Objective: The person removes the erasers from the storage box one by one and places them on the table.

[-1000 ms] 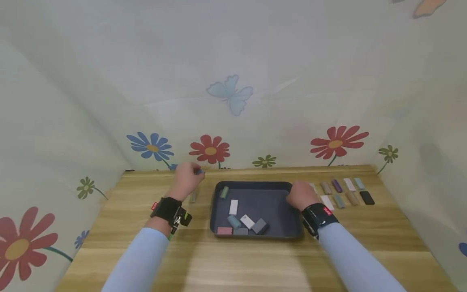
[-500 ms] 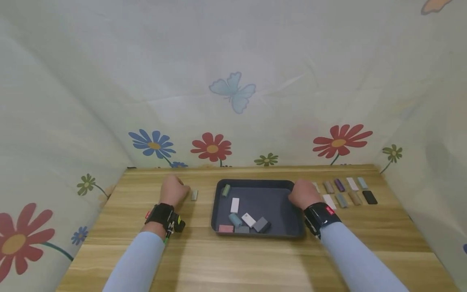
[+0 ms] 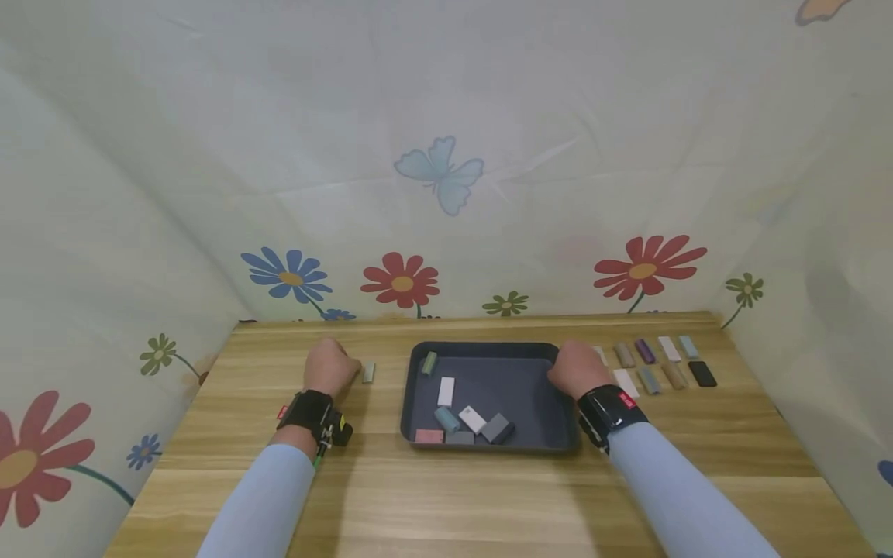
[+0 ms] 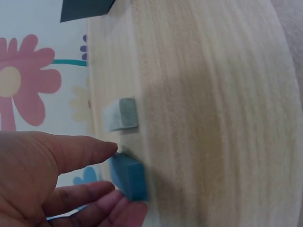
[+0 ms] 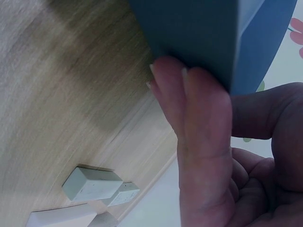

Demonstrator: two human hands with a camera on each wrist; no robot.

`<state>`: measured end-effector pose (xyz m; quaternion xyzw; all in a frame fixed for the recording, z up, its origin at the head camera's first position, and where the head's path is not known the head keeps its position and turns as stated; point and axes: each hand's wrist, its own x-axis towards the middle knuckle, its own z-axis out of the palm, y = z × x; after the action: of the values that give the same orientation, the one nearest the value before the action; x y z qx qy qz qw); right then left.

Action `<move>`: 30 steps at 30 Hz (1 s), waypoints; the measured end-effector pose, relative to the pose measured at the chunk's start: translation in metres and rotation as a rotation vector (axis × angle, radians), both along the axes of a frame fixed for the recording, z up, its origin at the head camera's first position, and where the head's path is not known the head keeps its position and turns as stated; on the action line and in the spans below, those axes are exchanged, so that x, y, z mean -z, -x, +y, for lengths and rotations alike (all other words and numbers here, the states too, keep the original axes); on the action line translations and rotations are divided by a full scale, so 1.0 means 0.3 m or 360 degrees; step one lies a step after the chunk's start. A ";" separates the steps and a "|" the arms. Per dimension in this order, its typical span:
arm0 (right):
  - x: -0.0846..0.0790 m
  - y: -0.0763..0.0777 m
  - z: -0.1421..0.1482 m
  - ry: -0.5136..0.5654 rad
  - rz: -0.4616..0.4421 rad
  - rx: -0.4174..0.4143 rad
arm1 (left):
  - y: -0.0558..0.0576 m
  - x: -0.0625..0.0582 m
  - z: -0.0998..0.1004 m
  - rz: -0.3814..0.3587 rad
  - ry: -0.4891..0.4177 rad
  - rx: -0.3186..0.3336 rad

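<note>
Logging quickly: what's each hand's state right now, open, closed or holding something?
Left hand: closed, holding the blue block.
Right hand: closed, holding the dark gray tray by its rim.

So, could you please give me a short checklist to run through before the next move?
1. Left hand at the blue block: ok, the block lies between thumb and fingers.
2. Firmness of that hold: cannot tell from these views.
3. Blue block apart from the pale green block: ok, a gap shows between them.
4. Right hand on the tray: ok, it grips the right wall.
5. Tray empty: not ok, several blocks lie in it, including a pink block.
6. Purple block clear of the right hand: ok, it lies apart.
</note>
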<state>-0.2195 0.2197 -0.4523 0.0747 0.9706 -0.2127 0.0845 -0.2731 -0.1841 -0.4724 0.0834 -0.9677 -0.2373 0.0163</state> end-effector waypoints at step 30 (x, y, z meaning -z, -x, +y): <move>0.008 0.003 -0.003 -0.0007 -0.0005 0.0010 | -0.318 -0.133 0.659 -0.0177 0.0032 0.1159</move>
<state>-0.2205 0.2189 -0.4548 0.0784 0.9707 -0.2106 0.0850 -0.1778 0.0135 -0.4325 -0.2540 -0.9356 -0.2133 -0.1209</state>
